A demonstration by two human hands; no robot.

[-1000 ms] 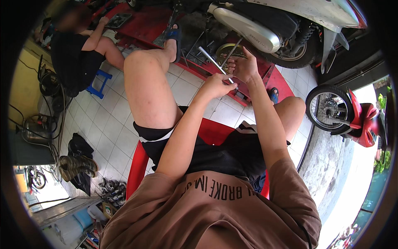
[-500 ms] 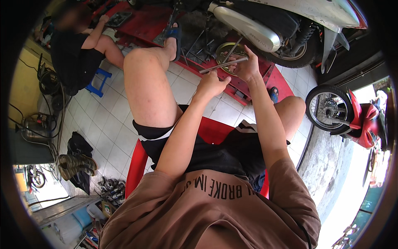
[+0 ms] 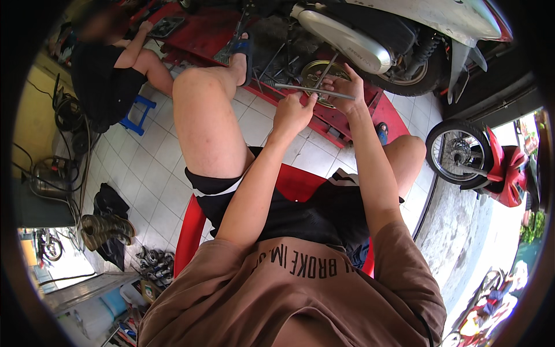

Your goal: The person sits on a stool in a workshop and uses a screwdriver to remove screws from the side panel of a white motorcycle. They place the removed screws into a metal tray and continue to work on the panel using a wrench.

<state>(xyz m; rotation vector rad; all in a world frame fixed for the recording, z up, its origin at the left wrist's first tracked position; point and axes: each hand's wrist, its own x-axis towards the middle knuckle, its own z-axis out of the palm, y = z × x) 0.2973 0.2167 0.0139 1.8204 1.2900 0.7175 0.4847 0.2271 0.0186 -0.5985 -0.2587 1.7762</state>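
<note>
A steel T-handle wrench (image 3: pixel 284 87) is between my two hands, its crossbar lying nearly level across them. Its thin shaft (image 3: pixel 330 62) slopes up toward the pale engine-side cover (image 3: pixel 347 37) of a scooter; what its far end meets is hard to make out. My left hand (image 3: pixel 293 113) is closed at the crossbar, thumb and fingertips against it. At the bar's right part, my right hand (image 3: pixel 348 88) has fingers curled about the handle, with one digit pointing up. Behind the hands lies a round gold-coloured tin tray (image 3: pixel 304 75), partly covered by them.
The scooter's rear tyre (image 3: pixel 411 87) stands over a red lift platform (image 3: pixel 390 115) with several loose tools. A person (image 3: pixel 95 81) sits on a blue stool (image 3: pixel 139 115) at left. Boots (image 3: pixel 107 231) stand on the tiled floor; a red motorbike (image 3: pixel 509 173) is at right.
The crossbar has turned clockwise in the picture: its left end went farther away, its right end came nearer. My hands shifted slightly with it.
</note>
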